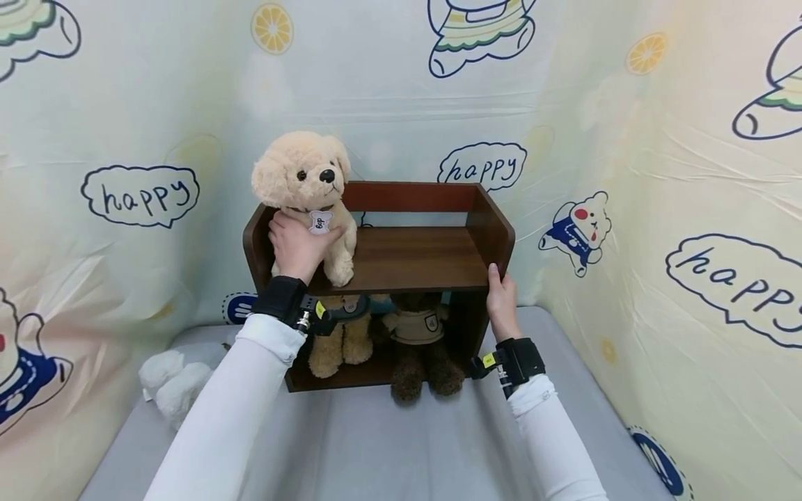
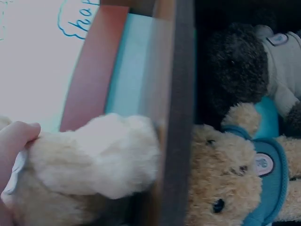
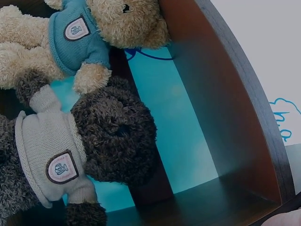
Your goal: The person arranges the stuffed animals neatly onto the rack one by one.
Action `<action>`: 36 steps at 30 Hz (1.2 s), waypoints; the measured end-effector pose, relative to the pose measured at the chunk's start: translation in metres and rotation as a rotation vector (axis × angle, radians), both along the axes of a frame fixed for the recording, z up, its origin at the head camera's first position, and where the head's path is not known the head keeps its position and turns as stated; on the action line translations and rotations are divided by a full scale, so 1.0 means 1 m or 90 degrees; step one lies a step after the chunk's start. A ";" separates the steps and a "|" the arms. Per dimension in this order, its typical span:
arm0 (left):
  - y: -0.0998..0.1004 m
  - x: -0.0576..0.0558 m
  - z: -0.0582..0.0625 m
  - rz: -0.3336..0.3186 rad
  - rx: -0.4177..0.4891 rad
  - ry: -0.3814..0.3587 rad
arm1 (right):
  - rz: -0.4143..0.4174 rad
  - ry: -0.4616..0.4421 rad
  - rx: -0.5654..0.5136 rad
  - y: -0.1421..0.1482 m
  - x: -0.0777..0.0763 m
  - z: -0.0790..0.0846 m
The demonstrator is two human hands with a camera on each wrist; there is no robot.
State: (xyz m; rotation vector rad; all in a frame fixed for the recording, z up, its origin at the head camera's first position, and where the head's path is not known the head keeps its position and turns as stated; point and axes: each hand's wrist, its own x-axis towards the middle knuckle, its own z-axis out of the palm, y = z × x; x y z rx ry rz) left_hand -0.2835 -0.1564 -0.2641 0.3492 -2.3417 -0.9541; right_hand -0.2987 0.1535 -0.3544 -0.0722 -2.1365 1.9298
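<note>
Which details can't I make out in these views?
- Head: eyes of the dark bear and tan bear, hidden by the shelf.
- Left wrist: most of the left hand, cut off by the left edge.
- Right wrist: most of the right hand, cut off at bottom right.

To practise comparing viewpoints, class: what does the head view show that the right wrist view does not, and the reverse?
Only the head view shows the cream plush dog held by the left hand and the white plush toy. Only the right wrist view shows the tan bear's head. Both show the brown shelf, the dark bear, the tan bear's legs and the right hand, just a sliver in the wrist view.
</note>
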 end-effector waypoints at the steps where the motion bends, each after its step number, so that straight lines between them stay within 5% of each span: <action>1: -0.002 0.002 0.002 -0.014 -0.003 -0.004 | 0.000 -0.001 0.001 0.000 0.000 0.000; 13: -0.020 0.027 0.034 -0.214 -0.065 -0.205 | -0.006 -0.001 0.010 0.001 0.000 -0.002; 21: -0.027 0.040 0.050 -0.242 -0.063 -0.270 | -0.021 -0.010 0.013 0.002 0.000 -0.002; 30: -0.032 0.041 0.054 -0.265 -0.183 -0.383 | -0.014 -0.014 0.008 0.000 0.003 0.001; 36: -0.032 0.045 0.056 -0.287 -0.185 -0.456 | -0.012 -0.024 0.005 -0.001 0.003 0.002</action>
